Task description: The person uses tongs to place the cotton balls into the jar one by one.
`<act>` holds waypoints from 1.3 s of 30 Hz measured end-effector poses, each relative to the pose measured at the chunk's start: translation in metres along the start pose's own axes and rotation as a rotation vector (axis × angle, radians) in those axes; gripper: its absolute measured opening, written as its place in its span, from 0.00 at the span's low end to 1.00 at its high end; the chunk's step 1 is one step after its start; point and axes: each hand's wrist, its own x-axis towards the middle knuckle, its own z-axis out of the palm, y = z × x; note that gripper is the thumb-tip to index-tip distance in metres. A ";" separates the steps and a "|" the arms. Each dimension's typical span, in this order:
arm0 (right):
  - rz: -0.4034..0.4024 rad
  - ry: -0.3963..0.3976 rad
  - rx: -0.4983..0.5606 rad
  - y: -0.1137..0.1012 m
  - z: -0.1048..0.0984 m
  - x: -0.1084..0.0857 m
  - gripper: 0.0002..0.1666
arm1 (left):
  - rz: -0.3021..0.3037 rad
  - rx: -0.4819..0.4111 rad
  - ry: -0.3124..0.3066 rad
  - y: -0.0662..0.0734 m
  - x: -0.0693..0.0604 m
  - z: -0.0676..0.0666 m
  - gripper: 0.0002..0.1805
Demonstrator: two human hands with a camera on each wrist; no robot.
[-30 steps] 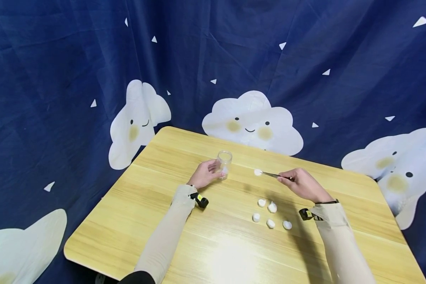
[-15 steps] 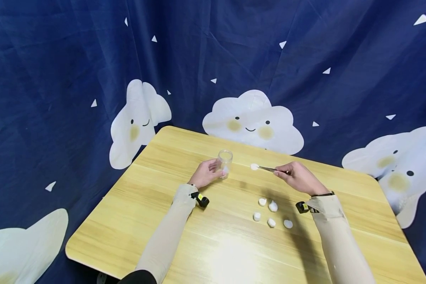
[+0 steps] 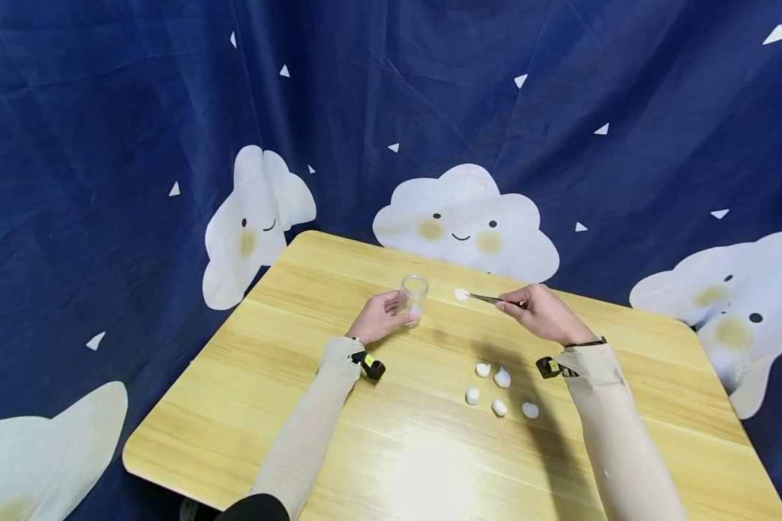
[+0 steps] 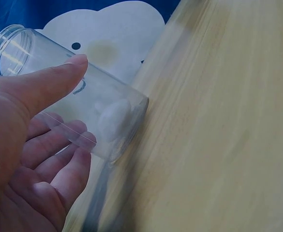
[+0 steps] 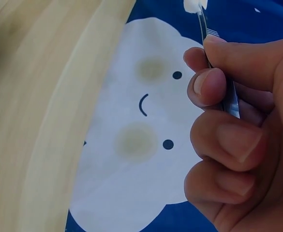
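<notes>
Table [image 3: 234, 405]: pale wood, rounded corners, glare near me. Curtain [image 3: 104, 108]: blue, printed clouds [image 3: 465, 231], behind. Balls [image 3: 502, 378]: 5, white, loose, nearer me. Jar [image 3: 415, 287]: clear, upright, left of them, my left hand [image 3: 376, 318] curled round it; a white lump [image 4: 116, 118] inside, blurred, perhaps a ball. Tweezers [image 3: 482, 297]: pinched in my right hand [image 3: 547, 315], tips on a 6th ball [image 3: 461, 294], raised, right of the jar.

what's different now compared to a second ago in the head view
The right hand, pinching the tweezers, has moved up and left in the picture, bringing the held white piece closer to the clear jar. Nothing was newly gripped or released. The left hand still holds the jar; the five loose white pieces stayed put.
</notes>
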 end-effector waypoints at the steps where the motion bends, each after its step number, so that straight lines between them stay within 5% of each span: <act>1: -0.002 0.003 -0.005 0.000 -0.001 0.002 0.10 | -0.002 0.003 0.000 0.000 0.000 0.000 0.38; 39: -0.028 -0.027 0.004 -0.014 0.013 0.060 0.11 | -0.006 0.037 0.003 0.001 0.002 0.000 0.38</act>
